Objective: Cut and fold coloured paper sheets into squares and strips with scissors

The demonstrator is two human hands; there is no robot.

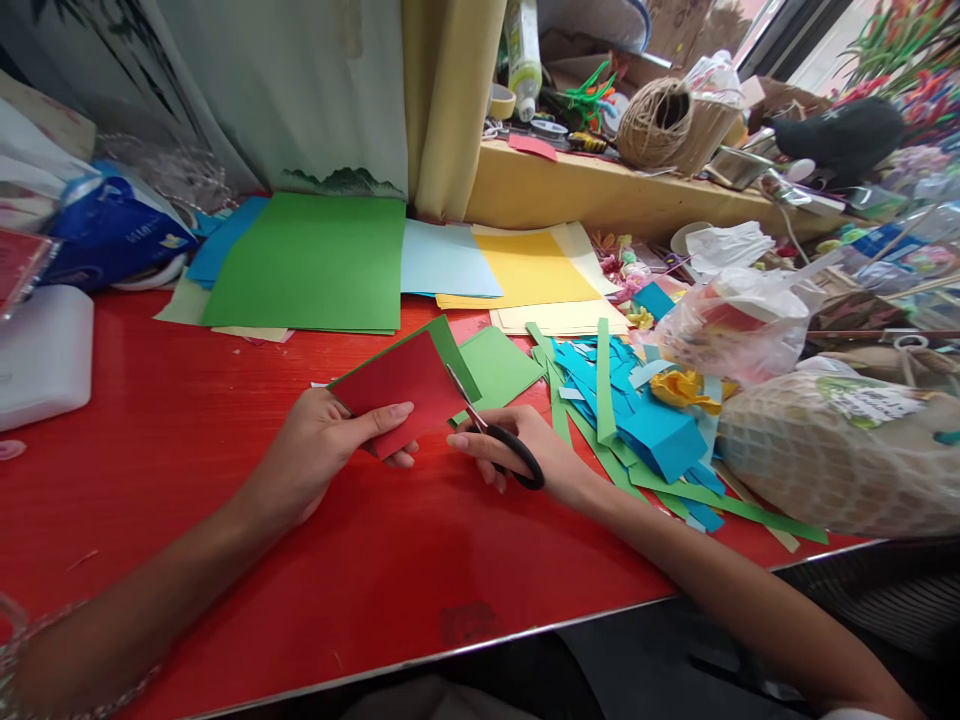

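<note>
Between the thumb and fingers of my left hand is a piece of red paper laid over a sheet of green paper. The green shows along the top and right edges of the red. My right hand is closed on scissors with black handles. Their blades point up and to the left, at the right edge of the held papers. Just behind, a light green paper piece lies on the red table.
Cut green strips and blue scraps lie heaped to the right. Behind are a large green sheet and yellow paper. A netted bundle sits at the right edge, a white box at the left.
</note>
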